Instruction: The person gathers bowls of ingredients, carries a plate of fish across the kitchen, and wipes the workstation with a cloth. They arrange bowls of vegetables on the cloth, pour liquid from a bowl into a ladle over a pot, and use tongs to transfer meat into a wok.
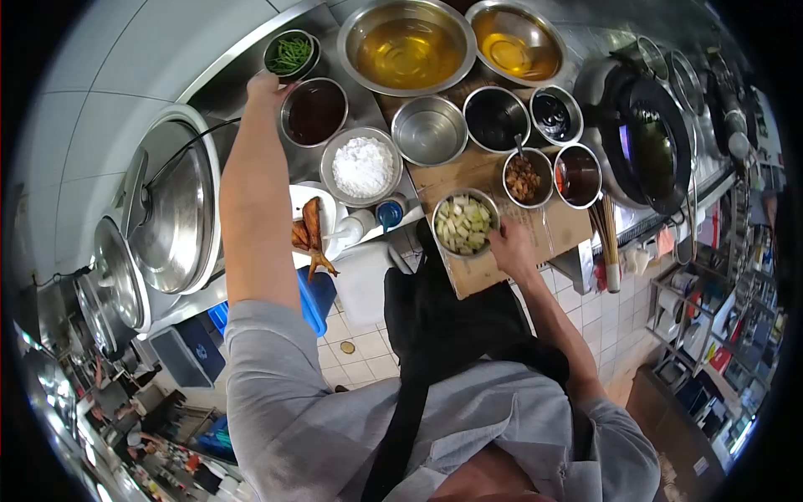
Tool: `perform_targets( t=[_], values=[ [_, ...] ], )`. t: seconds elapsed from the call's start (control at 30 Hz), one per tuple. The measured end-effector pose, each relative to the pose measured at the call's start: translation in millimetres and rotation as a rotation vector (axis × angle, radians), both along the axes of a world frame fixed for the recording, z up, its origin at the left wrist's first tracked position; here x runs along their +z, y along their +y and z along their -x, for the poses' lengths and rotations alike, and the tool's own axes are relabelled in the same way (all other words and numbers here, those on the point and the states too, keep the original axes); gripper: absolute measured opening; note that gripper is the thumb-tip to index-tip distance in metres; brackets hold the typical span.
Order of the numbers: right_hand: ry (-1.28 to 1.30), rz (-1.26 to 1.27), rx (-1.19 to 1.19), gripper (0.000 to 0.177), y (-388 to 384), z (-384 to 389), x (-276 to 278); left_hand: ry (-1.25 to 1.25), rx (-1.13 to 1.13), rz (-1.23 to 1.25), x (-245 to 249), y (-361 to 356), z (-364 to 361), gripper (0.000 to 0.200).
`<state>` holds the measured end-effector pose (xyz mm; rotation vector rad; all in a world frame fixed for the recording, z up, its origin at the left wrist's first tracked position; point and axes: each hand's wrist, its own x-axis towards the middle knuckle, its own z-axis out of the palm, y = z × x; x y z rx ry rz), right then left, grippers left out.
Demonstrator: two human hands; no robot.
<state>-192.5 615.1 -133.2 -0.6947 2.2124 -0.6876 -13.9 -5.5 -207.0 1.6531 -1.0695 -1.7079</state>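
Observation:
With my left arm stretched far forward, my left hand (266, 86) is closed on the near rim of a small metal bowl of cut green vegetables (291, 53). Beside it stands a metal bowl of dark reddish-brown liquid (314, 113). My right hand (510, 248) grips the right side of a metal bowl of pale green chopped vegetable (463, 222), at the near edge of the cardboard. Behind that hand is a bowl of brown chopped bits (524, 179) with a spoon in it. A bowl of white powder (363, 166) sits between my arms. Some fingers of both hands are hidden.
Two large bowls of yellow oil (410, 50) stand at the back. A metal bowl (430, 130) and bowls of dark sauce (497, 119) are on the cardboard (552, 226). A black wok (652, 142) is at right, a lidded pot (171, 209) at left, browned poultry (312, 226) near my left arm.

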Motion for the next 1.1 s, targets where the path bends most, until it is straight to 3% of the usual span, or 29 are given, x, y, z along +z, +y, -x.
perform_targets(
  t=[0.07,0.23,0.33,0.43,0.5,0.57,0.67,0.8,0.9,1.0,1.07,1.1],
  values=[
    [-0.112,0.06,-0.138,0.019,0,-3,-24,-0.316,-0.133,0.111,24,5,-4,0.017],
    [-0.489,0.383,-0.439,0.029,-4,-10,-75,-0.266,-0.099,0.132,36,1,-9,0.023],
    [-0.363,0.228,-0.427,0.036,14,-6,-62,-0.37,-0.065,0.183,46,8,-2,0.024],
    [-0.275,0.344,-0.666,0.048,38,16,-56,-0.564,-0.101,0.312,70,19,0,0.027],
    [-0.277,0.445,-0.658,0.051,37,31,-51,-0.718,-0.219,0.429,84,10,-7,0.028],
    [-0.287,0.476,-0.625,0.052,31,44,-50,-0.696,-0.205,0.454,94,-10,-7,0.029],
    [-0.291,0.414,-0.553,0.051,26,42,-48,-0.474,-0.217,0.47,170,21,6,0.033],
    [-0.308,0.4,-0.468,0.056,35,33,-48,-0.219,-0.273,0.713,270,132,12,0.04],
    [-0.307,0.396,-0.408,0.052,65,32,-68,-0.16,-0.406,0.756,304,247,6,0.037],
    [-0.477,0.441,-0.381,0.049,124,26,-57,0.06,-0.537,0.667,289,395,13,0.029],
    [-0.427,0.431,-0.304,0.044,180,16,-53,0.189,-0.647,0.391,233,468,22,0.023],
    [-0.395,0.429,-0.274,0.042,211,11,-53,0.128,-0.787,0.285,188,502,25,0.021]
  ],
)
